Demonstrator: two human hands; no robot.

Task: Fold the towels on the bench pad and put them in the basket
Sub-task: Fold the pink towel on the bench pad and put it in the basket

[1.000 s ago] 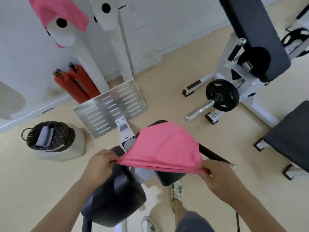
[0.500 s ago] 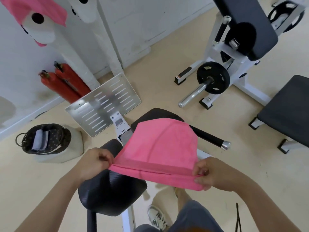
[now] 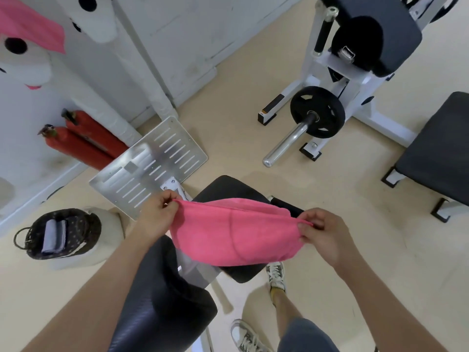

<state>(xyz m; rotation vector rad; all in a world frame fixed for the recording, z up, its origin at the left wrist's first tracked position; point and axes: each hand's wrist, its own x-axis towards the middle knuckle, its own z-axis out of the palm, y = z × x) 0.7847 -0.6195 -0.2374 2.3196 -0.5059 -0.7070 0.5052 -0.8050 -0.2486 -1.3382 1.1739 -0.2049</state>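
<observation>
1. The black bench pad (image 3: 162, 308) lies directly under your arms. No towel rests on the part of it that shows.
2. The pink towel (image 3: 236, 235) is in the air above the pad, stretched between your hands by its top edge. The body sags towards you in a rounded belly. It looks doubled over, though the layers are hard to tell apart.
3. The basket (image 3: 83, 229) sits low at your left, well apart from the towel and open at the top.
4. Your left hand (image 3: 154, 217) pinches the towel's left corner between thumb and curled fingers. Your right hand (image 3: 327, 235) does the same at the right corner, knuckles bunched and nothing else in its grasp.
5. A folded grey towel (image 3: 53, 236) already lies inside the basket.
6. You are in the folding step, judging by this. Next, lower the cloth flat onto the pad or bring the two corners together. Keep the edges lined up so the belly does not twist, then carry the towel left to the basket.
</observation>
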